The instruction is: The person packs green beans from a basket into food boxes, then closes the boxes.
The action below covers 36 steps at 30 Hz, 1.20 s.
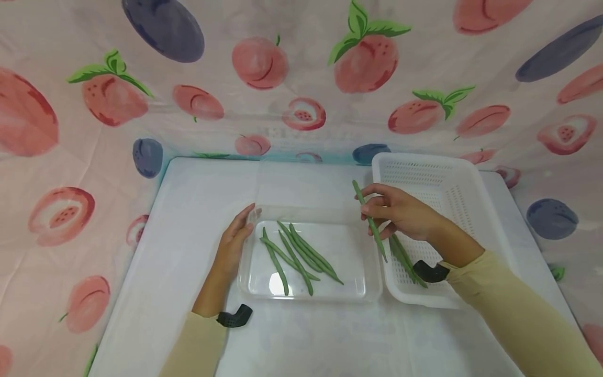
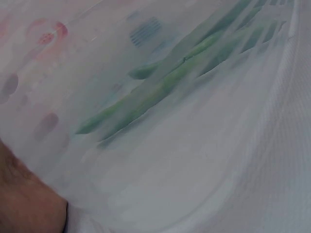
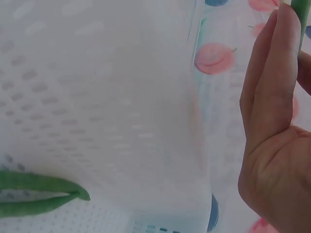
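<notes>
The right hand is pinching one green bean in its fingers above the white basket, while the left hand, fingers straight, is resting against the clear tray to keep it from sliding.

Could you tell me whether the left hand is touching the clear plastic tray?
Touching: in the head view the left hand lies flat against the left rim of the clear tray.

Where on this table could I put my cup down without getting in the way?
The table is bare left of the left hand, and along the near edge below the clear tray. A bare strip also runs behind the tray. It is crowded in the middle: tray and white basket sit side by side, with the right hand holding a green bean over them.
</notes>
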Each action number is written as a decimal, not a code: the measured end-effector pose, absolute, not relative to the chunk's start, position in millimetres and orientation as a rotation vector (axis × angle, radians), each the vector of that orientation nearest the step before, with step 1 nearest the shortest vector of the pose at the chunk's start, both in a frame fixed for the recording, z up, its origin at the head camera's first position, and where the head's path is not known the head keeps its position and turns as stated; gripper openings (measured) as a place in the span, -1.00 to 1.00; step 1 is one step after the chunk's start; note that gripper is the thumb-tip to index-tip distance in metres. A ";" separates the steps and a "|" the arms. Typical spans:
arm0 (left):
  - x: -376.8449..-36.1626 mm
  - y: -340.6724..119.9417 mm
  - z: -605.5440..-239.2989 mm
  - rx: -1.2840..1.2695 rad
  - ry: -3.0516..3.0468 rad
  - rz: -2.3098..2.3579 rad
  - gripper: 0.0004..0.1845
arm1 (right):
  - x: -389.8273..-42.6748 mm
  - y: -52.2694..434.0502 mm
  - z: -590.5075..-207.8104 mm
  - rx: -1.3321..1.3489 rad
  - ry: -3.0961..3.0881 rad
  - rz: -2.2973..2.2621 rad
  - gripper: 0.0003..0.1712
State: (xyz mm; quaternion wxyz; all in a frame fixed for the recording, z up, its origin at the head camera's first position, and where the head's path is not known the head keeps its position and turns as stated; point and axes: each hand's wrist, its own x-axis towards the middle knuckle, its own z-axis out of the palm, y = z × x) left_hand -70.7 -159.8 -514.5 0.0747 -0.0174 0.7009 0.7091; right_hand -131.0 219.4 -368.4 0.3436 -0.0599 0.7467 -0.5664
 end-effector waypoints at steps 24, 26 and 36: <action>-72.1 -159.7 -516.3 -0.015 2.094 2.149 -0.45 | -127.9 175.2 -373.4 -0.231 1.945 -1.413 -0.55; -72.4 -160.2 -516.0 -0.017 2.096 2.146 -0.45 | -128.2 173.5 -373.7 -0.239 1.947 -1.406 -0.56; -72.0 -160.1 -515.2 -0.037 2.108 2.121 -0.44 | -128.3 165.7 -370.5 -0.241 1.943 -1.375 -0.52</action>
